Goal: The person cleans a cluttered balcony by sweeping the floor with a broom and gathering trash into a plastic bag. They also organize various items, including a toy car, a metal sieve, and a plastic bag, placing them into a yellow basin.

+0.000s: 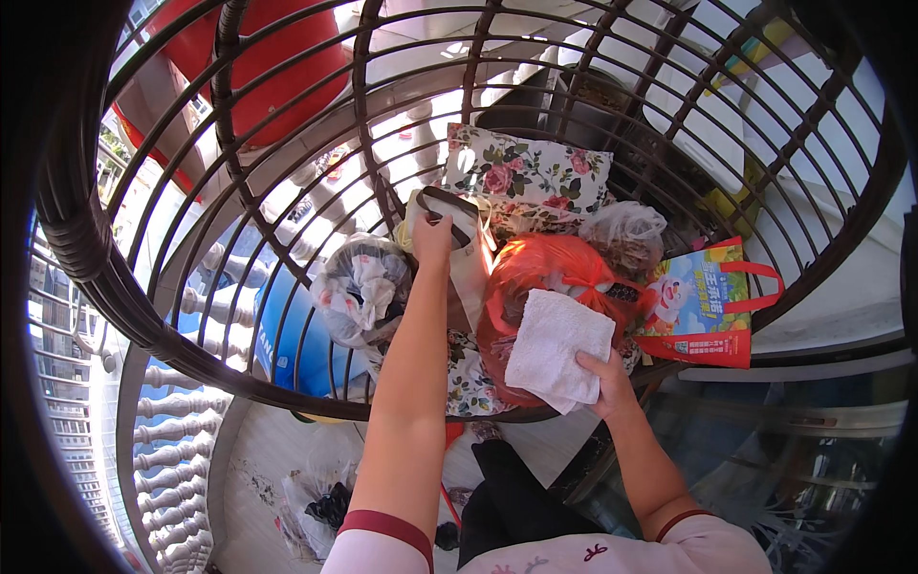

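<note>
My left hand [433,240] grips the dark handle of a pale tote bag [466,276] that stands inside a wicker hanging chair. In my right hand [608,379] is a folded white towel [556,348], held by its right edge. Behind the towel sits a bulging red plastic bag [549,262], knotted at the top. To the left of my left forearm lies a clear plastic bag [362,283] of white stuff. A floral cushion [527,165] leans at the back of the seat, and more floral fabric [470,380] shows at the front.
The chair's curved wicker rim [287,398] and open bars surround the bags. A red-handled shopping bag [692,301] rests at the right rim, near another clear bag [627,233]. Plastic bags [323,502] lie on the floor by a stone balustrade [172,459]. A large red container [280,72] stands beyond the bars.
</note>
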Demonstrator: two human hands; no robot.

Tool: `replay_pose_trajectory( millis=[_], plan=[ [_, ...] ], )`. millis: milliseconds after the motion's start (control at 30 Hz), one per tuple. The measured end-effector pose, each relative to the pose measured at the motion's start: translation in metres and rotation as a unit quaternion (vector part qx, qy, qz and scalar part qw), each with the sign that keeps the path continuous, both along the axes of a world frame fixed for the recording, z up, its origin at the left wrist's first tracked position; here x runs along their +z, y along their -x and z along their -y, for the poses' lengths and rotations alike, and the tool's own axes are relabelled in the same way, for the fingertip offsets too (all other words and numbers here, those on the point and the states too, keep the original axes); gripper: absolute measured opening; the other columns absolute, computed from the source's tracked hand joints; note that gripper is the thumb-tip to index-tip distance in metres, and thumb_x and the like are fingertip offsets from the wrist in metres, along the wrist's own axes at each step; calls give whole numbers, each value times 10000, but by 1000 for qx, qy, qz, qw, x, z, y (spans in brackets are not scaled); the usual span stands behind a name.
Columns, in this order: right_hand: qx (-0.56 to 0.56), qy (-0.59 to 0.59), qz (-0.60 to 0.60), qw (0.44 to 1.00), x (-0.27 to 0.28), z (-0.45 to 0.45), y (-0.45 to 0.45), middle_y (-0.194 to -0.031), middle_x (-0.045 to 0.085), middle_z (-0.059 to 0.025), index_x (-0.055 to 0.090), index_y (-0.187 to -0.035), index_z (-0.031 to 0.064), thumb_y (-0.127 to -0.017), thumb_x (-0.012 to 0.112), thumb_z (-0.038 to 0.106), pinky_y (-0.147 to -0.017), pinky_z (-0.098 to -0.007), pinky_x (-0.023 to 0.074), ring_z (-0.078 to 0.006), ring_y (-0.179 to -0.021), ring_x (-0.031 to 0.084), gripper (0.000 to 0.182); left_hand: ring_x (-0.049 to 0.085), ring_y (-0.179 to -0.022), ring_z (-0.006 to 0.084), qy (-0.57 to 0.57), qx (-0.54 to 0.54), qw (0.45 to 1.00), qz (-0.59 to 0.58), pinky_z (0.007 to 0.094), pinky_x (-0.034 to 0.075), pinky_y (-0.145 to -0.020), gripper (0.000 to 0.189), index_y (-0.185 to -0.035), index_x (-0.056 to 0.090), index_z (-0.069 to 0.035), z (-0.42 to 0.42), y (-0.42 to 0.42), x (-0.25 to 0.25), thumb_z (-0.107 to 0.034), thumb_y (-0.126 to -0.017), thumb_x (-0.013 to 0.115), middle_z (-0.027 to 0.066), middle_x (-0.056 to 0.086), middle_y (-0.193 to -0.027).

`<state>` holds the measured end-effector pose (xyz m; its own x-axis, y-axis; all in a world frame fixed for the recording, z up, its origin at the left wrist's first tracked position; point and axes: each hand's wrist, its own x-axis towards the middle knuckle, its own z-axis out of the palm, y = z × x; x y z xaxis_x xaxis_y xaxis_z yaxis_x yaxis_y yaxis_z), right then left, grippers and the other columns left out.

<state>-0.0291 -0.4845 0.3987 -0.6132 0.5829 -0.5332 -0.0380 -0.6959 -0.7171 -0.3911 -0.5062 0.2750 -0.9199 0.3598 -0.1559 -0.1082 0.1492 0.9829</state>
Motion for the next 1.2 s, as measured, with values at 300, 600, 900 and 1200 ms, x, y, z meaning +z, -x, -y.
replay_pose_trajectory(
  millis=[300,600,900,1200],
  plan=[
    [-82,-620,27,780,48,-86,113,-1056,598,-104,539,-1112,-10,-801,623,44,-846,-341,453,-240,-978,579,326,568,-795,400,85,-267,925,-255,459,432,-676,150,-881,583,4,6,-131,70,-128,-834,529,215,599,-801],
    [467,-775,37,423,-43,-93,234,-1275,518,-89,587,-1180,108,-733,606,169,-1036,-386,327,-291,-1235,420,452,547,-806,390,12,-256,929,-268,477,409,-700,94,-871,558,15,43,-150,79,-28,-787,558,198,591,-815],
    [462,-788,76,401,-10,-78,254,-1108,570,-142,521,-1269,136,-709,673,504,-928,-456,357,-312,-1056,542,687,508,-917,383,3,-228,931,-286,444,417,-789,163,-910,569,0,45,-133,73,-46,-758,604,171,584,-912],
    [511,-749,126,403,-34,-65,284,-912,626,-150,618,-993,87,-700,619,205,-725,-433,490,-350,-854,616,316,496,-1019,362,151,-64,906,-390,436,402,-892,332,-1090,572,6,72,-91,-2,-16,-762,530,177,566,-1096]
  ],
)
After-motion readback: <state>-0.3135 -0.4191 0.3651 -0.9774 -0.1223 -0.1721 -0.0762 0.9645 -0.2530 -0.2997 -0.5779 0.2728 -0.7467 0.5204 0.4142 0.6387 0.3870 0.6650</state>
